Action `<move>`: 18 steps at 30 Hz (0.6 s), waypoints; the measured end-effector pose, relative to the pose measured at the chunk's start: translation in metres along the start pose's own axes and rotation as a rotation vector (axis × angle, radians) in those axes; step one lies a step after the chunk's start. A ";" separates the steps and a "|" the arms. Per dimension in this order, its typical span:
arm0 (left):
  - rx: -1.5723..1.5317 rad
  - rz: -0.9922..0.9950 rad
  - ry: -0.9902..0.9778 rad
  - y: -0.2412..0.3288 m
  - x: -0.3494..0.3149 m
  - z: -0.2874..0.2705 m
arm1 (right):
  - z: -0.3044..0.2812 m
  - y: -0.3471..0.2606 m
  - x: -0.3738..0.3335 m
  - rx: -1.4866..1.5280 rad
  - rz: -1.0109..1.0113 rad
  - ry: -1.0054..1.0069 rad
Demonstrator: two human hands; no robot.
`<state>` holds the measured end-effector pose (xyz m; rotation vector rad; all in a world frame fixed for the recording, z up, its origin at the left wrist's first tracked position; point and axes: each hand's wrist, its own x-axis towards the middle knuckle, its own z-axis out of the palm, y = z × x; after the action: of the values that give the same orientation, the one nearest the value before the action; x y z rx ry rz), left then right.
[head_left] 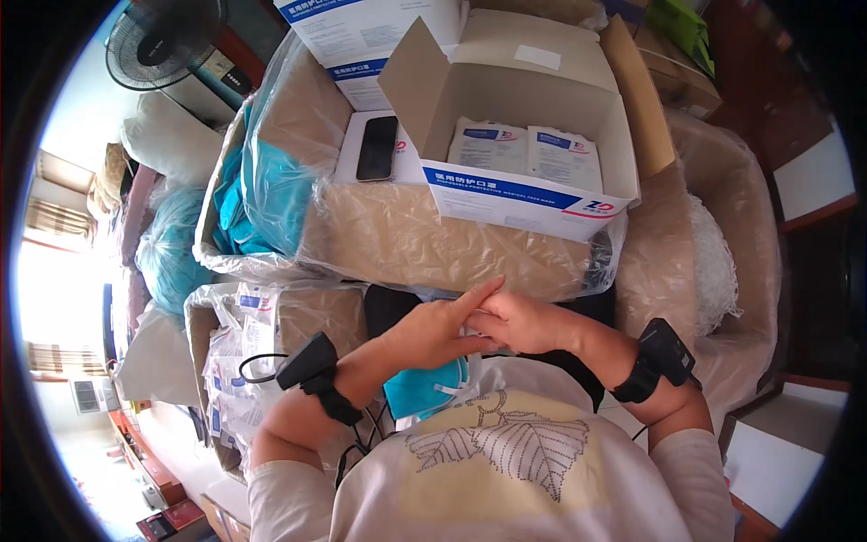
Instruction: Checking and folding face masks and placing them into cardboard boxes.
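Observation:
In front of my waist, my left hand (433, 327) and my right hand (524, 322) meet, fingers overlapping and pressed together. The left index finger stretches across above the right fingers, and the left thumb lies below them. Whatever they hold between them, if anything, is hidden. Just below the hands, on my lap, is a teal cup-shaped face mask (424, 388) with pale straps. Beyond the hands stands an open white-and-blue carton (519, 194) holding white printed packets (564, 157). A black phone (377, 149) lies on a white box left of the carton.
At left, a plastic-lined box holds teal masks (266, 203); a nearer box holds packaged masks (239, 379). A lined carton with white strap material (713, 271) stands at right. White cartons (370, 32) are stacked behind. A fan (163, 41) stands far left.

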<state>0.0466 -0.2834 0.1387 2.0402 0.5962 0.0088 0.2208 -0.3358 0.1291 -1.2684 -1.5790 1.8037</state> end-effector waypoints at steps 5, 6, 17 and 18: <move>-0.079 -0.070 -0.111 -0.006 0.001 -0.005 | -0.012 0.005 -0.011 0.219 0.237 -0.127; 0.000 -0.040 -0.118 -0.007 0.000 -0.006 | -0.012 0.007 -0.010 0.245 0.228 -0.161; -0.318 -0.081 -0.228 -0.011 -0.015 -0.024 | -0.012 -0.004 0.001 -0.338 -0.120 -0.135; -0.263 -0.054 -0.231 -0.017 -0.016 -0.024 | -0.009 -0.010 0.000 -0.399 -0.102 -0.093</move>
<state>0.0201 -0.2637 0.1411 1.7401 0.4779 -0.1699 0.2255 -0.3285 0.1394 -1.2542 -2.0926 1.5530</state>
